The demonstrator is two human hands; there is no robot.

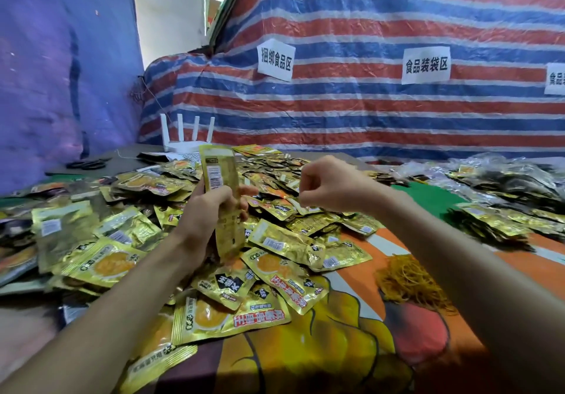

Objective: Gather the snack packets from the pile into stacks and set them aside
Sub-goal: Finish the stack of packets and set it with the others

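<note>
1. The held stack (217, 170) is a thin sheaf of gold foil snack packets. It stands upright on its narrow edge over the middle of the pile, with a white barcode label facing the camera near its top.
2. The left hand (208, 210) grips the sheaf around its middle. The fingers wrap the far side and the thumb is on the near side.
3. The right hand (333, 186) hovers just right of the sheaf, above the pile. Its fingers are curled tightly downward, and I cannot tell whether the tips pinch a packet edge or hold nothing.
4. The pile (284, 244) is a loose sprawl of crinkled, shiny, flat rectangular pouches. Some lie face up showing an orange disc and red lettering, others lie back up.
5. The printed cloth (336, 357) under them is orange and yellow and lies smooth.
6. A tangled heap of thin orange rubber bands (406, 283) lies on the cloth to the right of the pile.
7. Tied bundles (501, 219) of packets are ranged at the far right.
8. A white router (186, 140) with four upright antennas stands behind the pile, and black scissors (88, 164) lie to its left.
9. A woven tarp (367, 109) striped red, blue and white hangs behind, carrying white paper labels (426, 65).
</note>
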